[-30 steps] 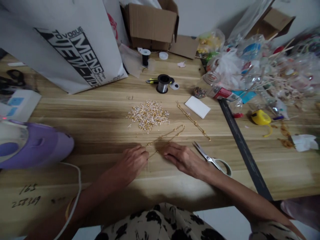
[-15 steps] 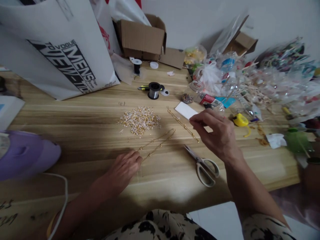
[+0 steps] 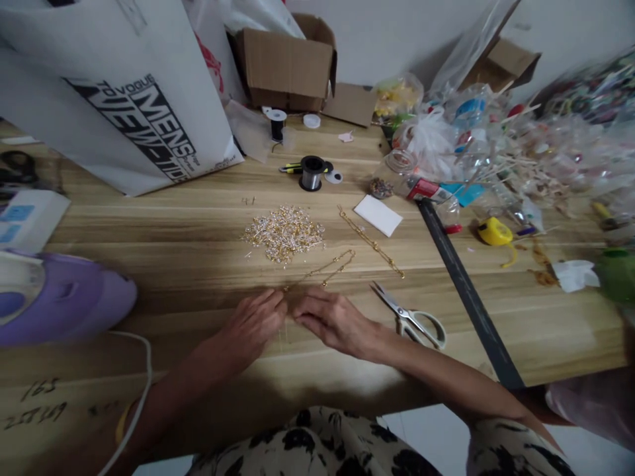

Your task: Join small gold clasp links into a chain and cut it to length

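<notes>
My left hand (image 3: 260, 322) is closed in a pinch at the near end of a looped gold chain (image 3: 342, 264), with fine thread hanging below the fingers. Close beside it, my right hand (image 3: 332, 320) pinches at the other side of the chain; what lies between its fingertips is too small to make out. Beyond my hands is a pile of small gold and silver pieces (image 3: 288, 233). A second gold chain (image 3: 372, 243) lies to the right, near a white card (image 3: 378, 215). Scissors (image 3: 409, 317) rest partly behind my right forearm.
Wire spools (image 3: 311, 174) stand behind the pile. A dark ruler (image 3: 466, 291) crosses the right side, near a yellow tape measure (image 3: 495, 231) and plastic clutter. At the left are a purple device (image 3: 84, 297), its white cord and a large bag (image 3: 198, 99).
My right hand has moved left and down from beside the white card to my left hand. The ruler it covered now shows. The view has shifted slightly.
</notes>
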`<action>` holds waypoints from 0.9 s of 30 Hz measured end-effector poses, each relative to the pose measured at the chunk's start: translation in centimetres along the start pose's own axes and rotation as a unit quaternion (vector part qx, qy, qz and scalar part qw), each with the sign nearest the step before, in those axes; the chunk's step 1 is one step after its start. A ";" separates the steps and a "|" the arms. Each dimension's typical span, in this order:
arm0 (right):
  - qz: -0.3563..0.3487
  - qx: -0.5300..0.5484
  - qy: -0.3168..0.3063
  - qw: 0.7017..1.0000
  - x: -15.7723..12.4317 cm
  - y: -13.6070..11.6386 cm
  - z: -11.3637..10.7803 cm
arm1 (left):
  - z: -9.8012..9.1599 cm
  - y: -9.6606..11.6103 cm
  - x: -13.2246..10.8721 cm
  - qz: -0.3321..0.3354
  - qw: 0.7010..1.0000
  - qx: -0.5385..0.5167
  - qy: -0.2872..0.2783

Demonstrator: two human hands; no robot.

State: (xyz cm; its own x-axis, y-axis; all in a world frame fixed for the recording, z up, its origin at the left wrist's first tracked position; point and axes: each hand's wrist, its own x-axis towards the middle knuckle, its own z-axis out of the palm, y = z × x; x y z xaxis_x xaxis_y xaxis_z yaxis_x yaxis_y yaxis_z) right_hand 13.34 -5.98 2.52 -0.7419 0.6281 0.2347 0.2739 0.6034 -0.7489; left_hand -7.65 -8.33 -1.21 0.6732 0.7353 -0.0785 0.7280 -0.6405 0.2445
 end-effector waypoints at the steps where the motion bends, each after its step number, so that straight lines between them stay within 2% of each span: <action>1: 0.003 0.010 0.001 1.000 0.0 0.5 0.8 | -0.1 0.0 0.1 -0.008 1.000 -0.017 0.000; 5: 0.036 0.040 0.033 0.998 -0.1 1.8 2.5 | -0.4 0.1 0.8 -0.056 0.993 -0.099 0.043; 10: 0.093 0.070 0.056 0.992 -0.2 2.0 2.7 | -0.7 0.3 1.5 -0.065 0.972 -0.211 0.085; 21: 0.028 0.071 0.080 0.994 0.0 2.3 2.4 | -0.6 0.0 1.8 -0.159 0.896 -0.403 0.095; 27: 0.026 0.080 0.078 0.993 0.1 2.3 2.4 | -1.0 0.2 1.9 -0.179 0.883 -0.424 0.090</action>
State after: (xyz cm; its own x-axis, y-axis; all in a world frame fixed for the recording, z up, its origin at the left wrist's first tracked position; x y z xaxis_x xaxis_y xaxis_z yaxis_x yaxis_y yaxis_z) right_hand 12.44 -5.76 -0.71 -0.6219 0.7328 0.2760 0.1997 0.4892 -0.8490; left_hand -6.31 -6.82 -0.38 0.3324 0.9291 -0.1623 0.4805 -0.0187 0.8768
